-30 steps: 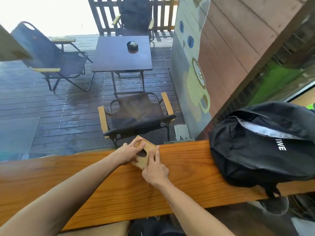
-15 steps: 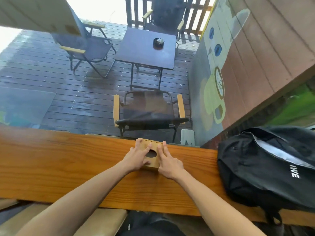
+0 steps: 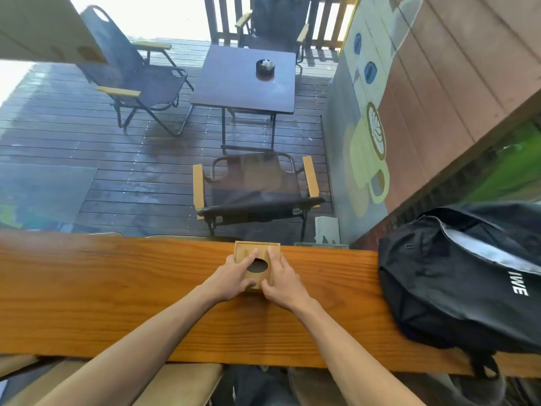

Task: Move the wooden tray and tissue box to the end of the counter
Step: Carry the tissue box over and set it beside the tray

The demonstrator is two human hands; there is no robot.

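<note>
A small wooden tissue box (image 3: 245, 251) with a dark oval opening on top stands at the far edge of the long wooden counter (image 3: 117, 294), squared to that edge. My left hand (image 3: 231, 278) grips its left side, fingers reaching over the top toward the opening. On the box's right side rests my right hand (image 3: 282, 284), fingers laid along the lid. No tissue shows in the opening. No wooden tray is in view.
A black backpack (image 3: 468, 276) lies on the counter's right end, close to the box. Beyond the counter a wet deck holds folding chairs (image 3: 254, 189) and a dark table (image 3: 246, 77). A painted wall (image 3: 409, 98) runs along the right. Padded seats (image 3: 181, 385) sit below the counter.
The box, angled a second ago, has been turned square to the counter's far edge. Both hands stayed on it. My head shifted, so the view moved.
</note>
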